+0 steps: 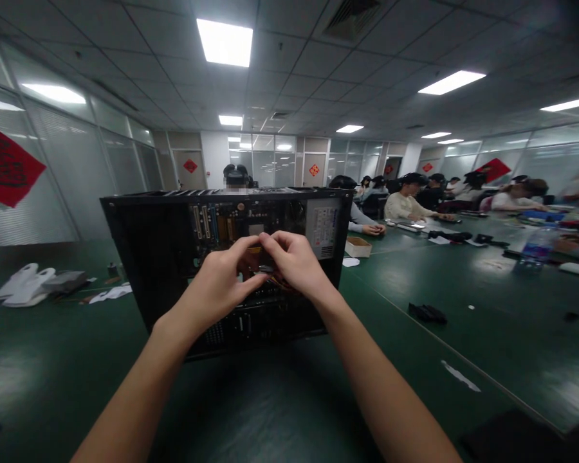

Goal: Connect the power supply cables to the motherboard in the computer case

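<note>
Both hands work inside the open case (139,257). Left hand (222,280) and right hand (294,260) pinch a connector (255,250) together above the cables (282,284). Next move likely calls for steady, aligned force.

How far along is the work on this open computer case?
Done: the black metal computer case stands open on the green table, circuit board exposed. In hand: the left hand and right hand pinch a small yellowish connector among the wires. Left: the side is still uncovered.

Bright ceiling panels (224,42), table (487,321) glare, edges warped, soft.
</note>
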The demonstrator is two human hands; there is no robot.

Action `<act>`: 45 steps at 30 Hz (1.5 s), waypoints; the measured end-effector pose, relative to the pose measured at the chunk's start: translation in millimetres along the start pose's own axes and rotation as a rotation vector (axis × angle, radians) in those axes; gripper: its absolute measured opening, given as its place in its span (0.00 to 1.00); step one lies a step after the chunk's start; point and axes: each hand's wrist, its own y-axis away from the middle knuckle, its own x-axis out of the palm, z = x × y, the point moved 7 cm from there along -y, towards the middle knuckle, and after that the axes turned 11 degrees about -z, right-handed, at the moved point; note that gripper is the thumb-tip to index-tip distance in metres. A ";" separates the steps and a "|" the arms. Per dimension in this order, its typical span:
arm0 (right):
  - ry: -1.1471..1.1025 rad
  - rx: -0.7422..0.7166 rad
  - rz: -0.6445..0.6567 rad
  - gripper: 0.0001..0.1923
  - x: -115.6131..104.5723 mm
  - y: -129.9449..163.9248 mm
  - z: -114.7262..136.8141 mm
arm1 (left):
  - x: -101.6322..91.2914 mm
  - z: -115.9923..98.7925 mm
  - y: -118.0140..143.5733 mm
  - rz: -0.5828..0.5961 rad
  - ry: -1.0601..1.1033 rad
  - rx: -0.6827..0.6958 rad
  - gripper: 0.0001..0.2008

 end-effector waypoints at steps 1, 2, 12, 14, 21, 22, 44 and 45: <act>-0.012 0.002 0.006 0.26 1.5 0.9 1.3 | -0.1 -0.1 0.9 -0.006 -0.010 0.004 0.27; -0.024 0.003 0.006 0.25 2.8 1.8 2.8 | -0.4 0.0 1.4 -0.015 -0.017 0.004 0.27; -0.031 0.026 0.031 0.24 -0.3 9.1 8.2 | -5.1 -2.7 6.6 0.037 -0.020 0.100 0.25; -0.014 0.029 0.048 0.24 1.3 10.9 9.3 | -6.9 -0.8 7.6 0.042 -0.057 0.135 0.25; -0.035 0.037 0.064 0.25 8.3 15.1 12.7 | -15.1 0.2 10.5 -0.066 -0.256 0.345 0.22; -0.052 0.035 0.069 0.25 9.1 14.9 13.0 | -15.3 -0.5 10.9 -0.080 -0.284 0.361 0.21; 0.398 -0.641 0.074 0.21 13.2 20.5 9.0 | -16.4 29.5 20.4 -0.379 -0.595 0.437 0.13; 0.486 -0.678 0.099 0.20 18.6 22.3 3.3 | -10.2 34.7 19.4 -0.351 -0.597 0.396 0.13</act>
